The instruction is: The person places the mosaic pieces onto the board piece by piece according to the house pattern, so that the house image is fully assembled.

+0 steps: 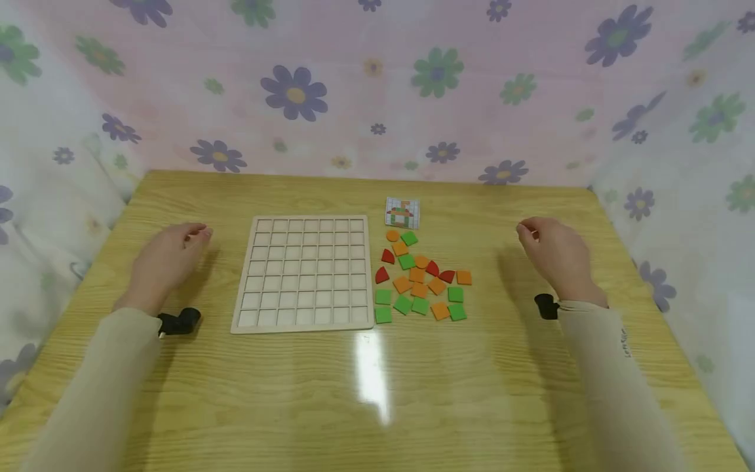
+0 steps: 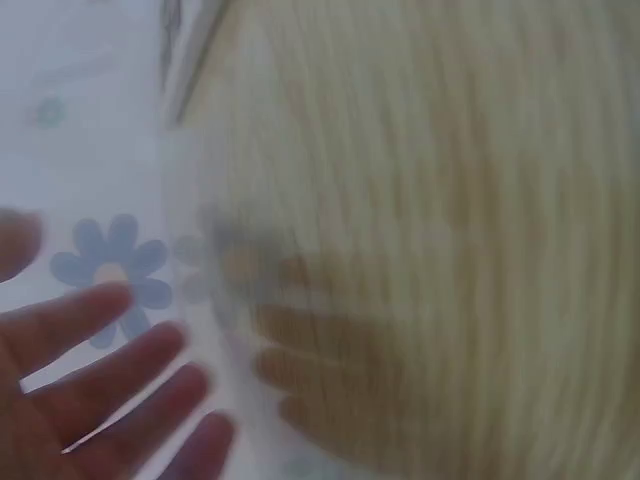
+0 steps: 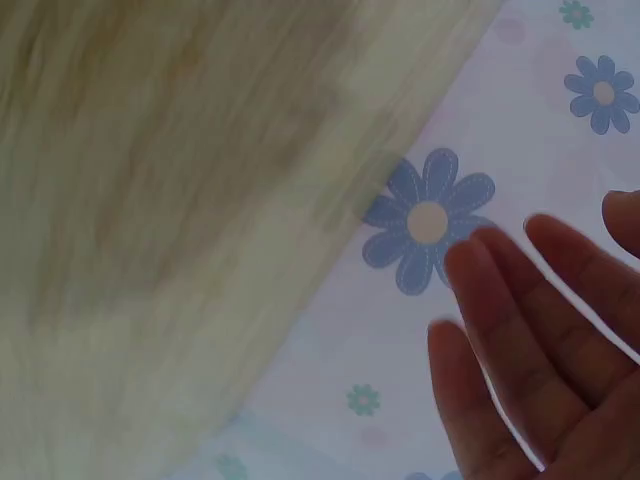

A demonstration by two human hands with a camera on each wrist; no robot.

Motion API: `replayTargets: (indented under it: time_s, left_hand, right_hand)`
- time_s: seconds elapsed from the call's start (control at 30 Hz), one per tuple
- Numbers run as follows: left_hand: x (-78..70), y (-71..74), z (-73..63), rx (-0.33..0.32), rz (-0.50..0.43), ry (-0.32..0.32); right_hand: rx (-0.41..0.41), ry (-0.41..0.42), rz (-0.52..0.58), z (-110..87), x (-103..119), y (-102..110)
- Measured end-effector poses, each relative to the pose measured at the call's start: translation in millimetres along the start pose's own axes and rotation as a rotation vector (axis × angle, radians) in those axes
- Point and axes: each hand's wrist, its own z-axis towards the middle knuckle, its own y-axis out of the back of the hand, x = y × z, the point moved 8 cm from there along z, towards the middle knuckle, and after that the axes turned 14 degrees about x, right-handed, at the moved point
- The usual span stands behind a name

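My left hand (image 1: 168, 262) hovers over the table left of a wooden grid board (image 1: 370, 275), holding nothing. Its fingers (image 2: 120, 380) are spread and relaxed in the left wrist view. On the other side, my right hand (image 1: 557, 254) hangs over the table, right of the loose pieces, with relaxed fingers (image 3: 510, 330) and nothing in its grasp. Right beside the board lie several flat pieces: green squares (image 1: 420, 305), orange squares (image 1: 440, 311), orange round ones (image 1: 392, 235) and red quarter-circles (image 1: 382, 275). A small picture card (image 1: 403, 213) with a coloured block pattern lies behind them.
The wooden table (image 1: 283, 400) has a bright light reflection near its front middle. Flowered cloth (image 1: 377, 85) hangs along the back and both sides. Black wrist-worn camera mounts (image 1: 179, 321) stick out inward from both cuffs.
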Motion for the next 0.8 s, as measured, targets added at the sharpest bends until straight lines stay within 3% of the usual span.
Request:
replayTargets:
  time_s: [0.1,0.47,0.67,0.8]
  left_hand:
    - [1.9,-14.5,-2.6,0.066,-0.122,0.021]
    - [-13.0,-46.4,-2.9,0.11,-0.599,-0.065]
    - [-11.7,-55.1,3.5,0.149,-0.657,-0.074]
    - [-3.9,-52.9,8.7,0.152,-0.623,-0.067]
  right_hand:
    - [0.011,0.017,0.066,0.5,4.8,-13.0]
    - [0.141,0.15,0.266,3.9,52.3,-63.1]
    - [0.165,0.15,0.305,5.4,62.0,-72.8]
    - [0.182,0.166,0.342,9.5,71.6,-76.4]
